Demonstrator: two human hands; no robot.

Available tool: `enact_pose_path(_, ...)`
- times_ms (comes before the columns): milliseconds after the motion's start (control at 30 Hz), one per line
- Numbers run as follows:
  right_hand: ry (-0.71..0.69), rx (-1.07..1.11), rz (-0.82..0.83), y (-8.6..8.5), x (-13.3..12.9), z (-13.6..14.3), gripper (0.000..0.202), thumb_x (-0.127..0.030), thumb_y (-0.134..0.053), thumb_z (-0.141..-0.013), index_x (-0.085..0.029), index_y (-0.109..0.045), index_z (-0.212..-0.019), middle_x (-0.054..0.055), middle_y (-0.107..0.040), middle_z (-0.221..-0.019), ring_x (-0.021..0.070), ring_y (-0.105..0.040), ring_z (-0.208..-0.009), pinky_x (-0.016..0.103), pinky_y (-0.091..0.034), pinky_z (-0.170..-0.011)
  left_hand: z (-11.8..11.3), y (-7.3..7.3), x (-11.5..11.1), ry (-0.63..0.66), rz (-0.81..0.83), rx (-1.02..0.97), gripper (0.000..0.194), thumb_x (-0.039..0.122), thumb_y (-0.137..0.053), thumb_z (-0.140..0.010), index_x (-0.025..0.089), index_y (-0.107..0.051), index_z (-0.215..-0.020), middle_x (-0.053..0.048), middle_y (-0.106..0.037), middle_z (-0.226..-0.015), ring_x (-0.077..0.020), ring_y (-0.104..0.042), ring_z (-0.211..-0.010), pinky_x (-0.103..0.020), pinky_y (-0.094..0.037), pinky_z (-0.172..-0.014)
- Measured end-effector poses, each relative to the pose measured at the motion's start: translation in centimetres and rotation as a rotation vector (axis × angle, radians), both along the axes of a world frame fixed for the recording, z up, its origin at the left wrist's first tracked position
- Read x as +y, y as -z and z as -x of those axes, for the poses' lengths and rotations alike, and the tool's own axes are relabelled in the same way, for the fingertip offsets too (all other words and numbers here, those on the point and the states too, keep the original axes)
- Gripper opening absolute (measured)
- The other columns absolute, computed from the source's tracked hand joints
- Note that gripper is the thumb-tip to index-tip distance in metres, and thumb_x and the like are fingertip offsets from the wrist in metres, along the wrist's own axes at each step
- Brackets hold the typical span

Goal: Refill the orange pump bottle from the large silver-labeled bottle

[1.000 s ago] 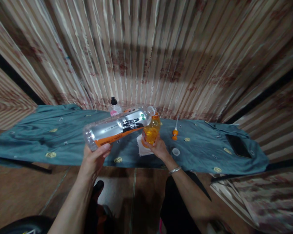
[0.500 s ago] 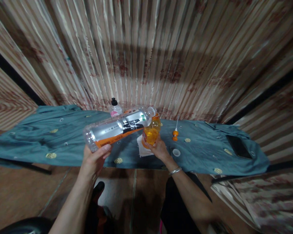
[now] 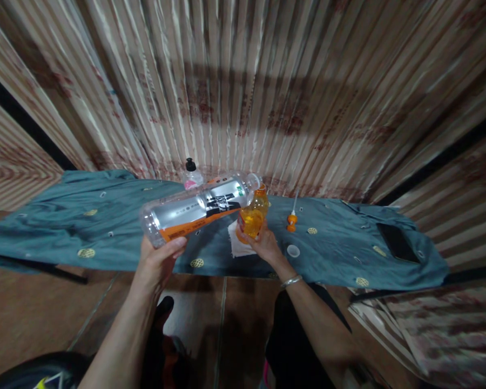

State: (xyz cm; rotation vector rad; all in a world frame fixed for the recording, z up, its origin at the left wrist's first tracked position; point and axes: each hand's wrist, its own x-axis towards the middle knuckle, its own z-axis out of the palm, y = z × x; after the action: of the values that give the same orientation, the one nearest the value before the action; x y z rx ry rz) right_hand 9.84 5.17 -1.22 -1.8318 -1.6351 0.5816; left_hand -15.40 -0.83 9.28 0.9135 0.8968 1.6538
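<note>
A large clear plastic bottle [image 3: 198,208] with a silver, black and orange label lies tilted in my left hand [image 3: 161,262], which is closed around its base end. Its uncapped neck points right, at the mouth of a smaller orange bottle [image 3: 254,210]. My right hand [image 3: 263,243] grips that orange bottle by its lower part and leans it toward the clear one. Amber liquid shows inside the orange bottle; whether any flows between the two I cannot tell. Beneath it is a white cloth [image 3: 238,247]. To the right lies an orange pump top [image 3: 292,221] with a thin tube.
A green cloth [image 3: 336,254] covers the narrow table. Behind the clear bottle stands a small bottle [image 3: 191,175] with a black cap. A white round cap [image 3: 293,251] lies near my right wrist, and a dark phone [image 3: 397,242] rests at the right end. A pleated curtain [image 3: 227,86] hangs behind.
Both hands keep the same hold, with the bottle mouths still together. The view has shifted slightly, and the clear bottle's tilt has hardly altered.
</note>
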Motion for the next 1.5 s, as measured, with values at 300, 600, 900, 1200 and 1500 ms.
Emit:
enact_pose_path(300, -0.024, 0.04, -0.03, -0.2, -0.1, -0.2, 0.062, -0.045, -0.085, -0.087, -0.02, -0.057, -0.136, 0.012, -0.082, -0.119, 0.0319, -0.082, -0.111, 0.04, -0.064, -0.093, -0.1, 0.0, 0.0, -0.03, 0.026, -0.004, 0.051, 0.023, -0.095, -0.046, 0.015, -0.075, -0.092, 0.0, -0.065, -0.068, -0.0057, -0.039, -0.048, -0.018, -0.026, -0.039)
enact_pose_path(600, -0.032, 0.042, -0.003, -0.6, -0.2, -0.2, 0.061, -0.043, -0.086, -0.088, -0.018, -0.057, -0.136, 0.014, -0.081, -0.123, 0.0324, -0.081, -0.115, 0.039, -0.062, -0.097, 0.7, 1.1, 0.3, 0.022, -0.003, 0.001, 0.058, 0.023, -0.097, -0.052, 0.016, -0.075, -0.105, -0.002, -0.069, -0.076, -0.0073, -0.043, -0.052, -0.018, -0.028, -0.04)
enact_pose_path(900, -0.029, 0.026, -0.014, -0.3, -0.1, -0.2, 0.067, -0.046, -0.085, -0.087, -0.019, -0.056, -0.141, 0.014, -0.081, -0.125, 0.0334, -0.08, -0.116, 0.039, -0.063, -0.094, 0.6, 1.0, 0.2, 0.009, 0.011, 0.007, 0.049, 0.024, -0.096, -0.054, 0.015, -0.076, -0.097, 0.0, -0.064, -0.07, -0.0082, -0.044, -0.053, -0.019, -0.028, -0.04)
enact_pose_path(1200, -0.021, 0.02, 0.01, -0.7, -0.2, -0.1, 0.066, -0.045, -0.086, -0.088, -0.017, -0.056, -0.14, 0.015, -0.082, -0.123, 0.0342, -0.081, -0.116, 0.039, -0.063, -0.095, 0.6, 1.1, 0.5, -0.003, -0.009, -0.007, 0.052, 0.023, -0.096, -0.052, 0.017, -0.078, -0.101, -0.004, -0.071, -0.077, -0.0094, -0.046, -0.052, -0.02, -0.024, -0.038)
enact_pose_path(1500, -0.024, 0.023, 0.006, -0.9, -0.2, -0.1, 0.068, -0.043, -0.087, -0.088, -0.016, -0.055, -0.141, 0.015, -0.082, -0.123, 0.0336, -0.081, -0.114, 0.04, -0.063, -0.095, 0.8, 1.5, 0.6, 0.004, 0.0, -0.016, 0.053, 0.025, -0.098, -0.053, 0.017, -0.078, -0.101, -0.004, -0.072, -0.079, -0.0082, -0.045, -0.053, -0.019, -0.027, -0.038)
